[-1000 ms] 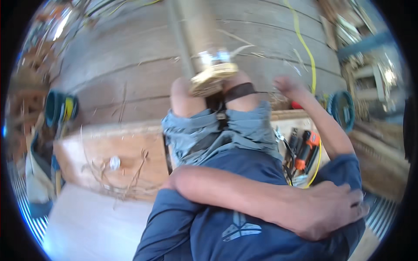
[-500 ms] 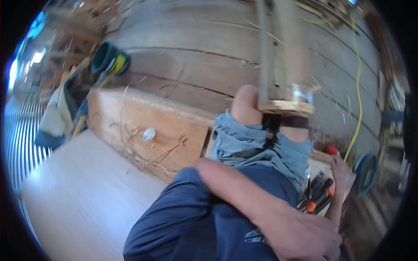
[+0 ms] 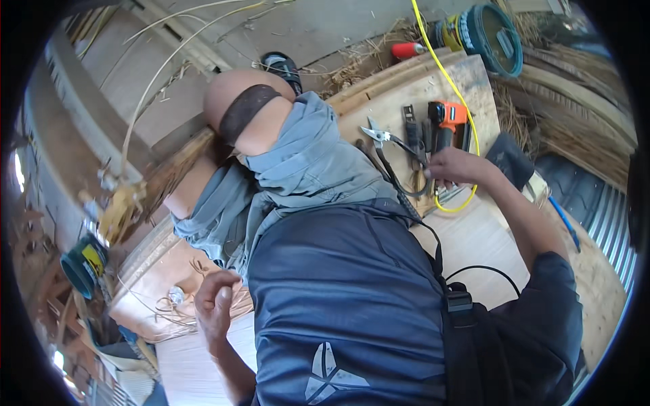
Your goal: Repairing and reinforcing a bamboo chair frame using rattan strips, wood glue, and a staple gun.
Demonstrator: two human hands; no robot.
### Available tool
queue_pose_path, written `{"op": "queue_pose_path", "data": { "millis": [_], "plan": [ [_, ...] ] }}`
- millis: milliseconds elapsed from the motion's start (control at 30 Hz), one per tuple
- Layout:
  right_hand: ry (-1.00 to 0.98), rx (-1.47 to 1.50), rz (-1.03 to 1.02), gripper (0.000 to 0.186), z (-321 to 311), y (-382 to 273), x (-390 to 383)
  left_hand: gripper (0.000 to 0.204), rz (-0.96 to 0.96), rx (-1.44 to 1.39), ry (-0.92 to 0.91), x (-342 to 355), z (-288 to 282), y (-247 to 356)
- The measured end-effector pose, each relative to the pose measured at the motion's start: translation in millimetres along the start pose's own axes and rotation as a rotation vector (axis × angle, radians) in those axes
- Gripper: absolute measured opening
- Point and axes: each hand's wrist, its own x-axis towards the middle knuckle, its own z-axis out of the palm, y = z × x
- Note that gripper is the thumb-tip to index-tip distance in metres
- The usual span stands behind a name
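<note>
My right hand reaches down over the tools at my right, its fingers closed around a black handle of a pair of metal-bladed shears. The blades lie parted, pointing away from the hand. Close beside them is an orange and black power tool, with a dark narrow tool alongside. My left hand hovers left of my waist, fingers curled and thumb folded in; whether anything is inside cannot be seen. Near it, thin tan strips and a small whitish roundish thing lie on a wooden board.
A yellow cord runs past the tools. A green bucket and a red object are at the far right; another green bucket stands left. A wooden beam rests by my knees. Wood strips are piled right.
My view has swung to the right, bringing the tools to the middle. My left arm has uncrossed from my body and moved left. My right hand is now on the shears.
</note>
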Motion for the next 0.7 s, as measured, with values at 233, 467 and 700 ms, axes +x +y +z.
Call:
{"op": "queue_pose_path", "data": {
  "millis": [233,467,700],
  "plan": [
    [-0.737,0.467,0.001,0.058,21,-5,-38,0.035,-0.678,0.35,-0.163,-58,9,-46],
    [-0.204,0.433,-0.406,0.02,6,-85,-77,0.037,-0.729,-0.1,-0.192,-66,-7,-43],
    [0.22,0.561,-1.16,0.018,29,-172,-90,0.03,-0.124,-0.974,0.696,-68,-17,42]
  ]
}}
